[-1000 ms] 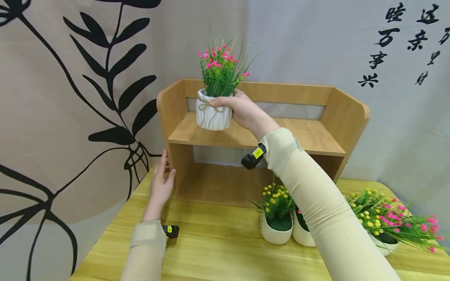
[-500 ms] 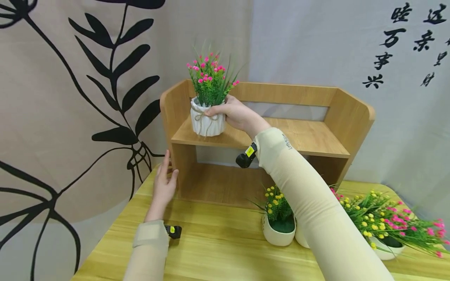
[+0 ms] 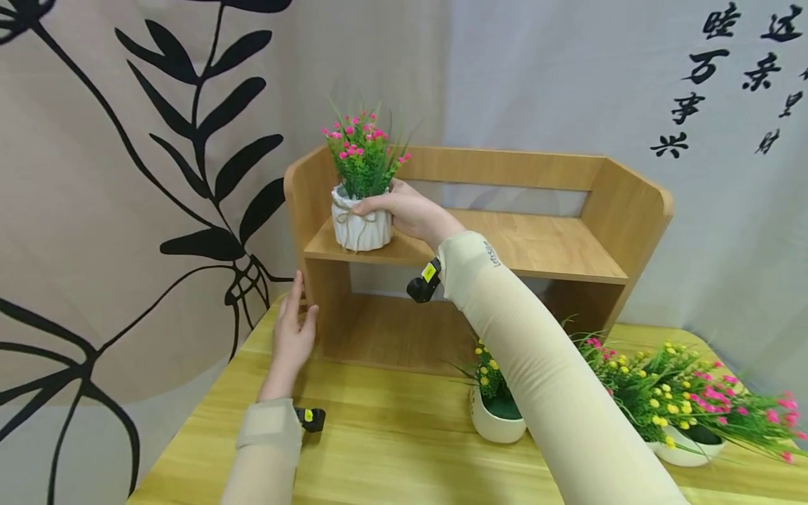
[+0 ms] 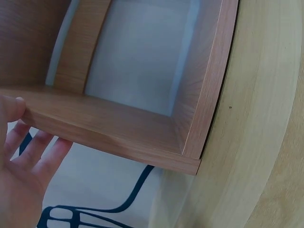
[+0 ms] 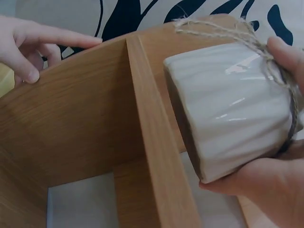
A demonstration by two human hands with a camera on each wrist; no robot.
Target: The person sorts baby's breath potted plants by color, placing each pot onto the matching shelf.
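In the head view my right hand (image 3: pixel 413 210) holds a flowerpot (image 3: pixel 361 228) of pink artificial flowers, thumb across its front. The white ribbed pot has a twine bow and sits upright just over the left front of the upper board of a wooden desktop shelf (image 3: pixel 536 245). From the right wrist view, the pot's base (image 5: pixel 183 123) shows close to that board's edge. My left hand (image 3: pixel 293 340) rests against the shelf's left side panel, fingers extended along its outer face. In the left wrist view the thumb is at the panel's front edge (image 4: pixel 109 142).
Several potted flowers stand on the wooden table (image 3: pixel 379 435) at right: a yellow-flowered pot (image 3: pixel 499 421), partly behind my right sleeve (image 3: pixel 530 337), and a white pot (image 3: pixel 688 452) with yellow and pink blooms near it. A printed cloth (image 3: pixel 372 63) hangs behind the shelf.
My right hand has carried the pink-flowered pot down and to the left, toward the left end of the upper board. The left hand has stayed at the side panel.
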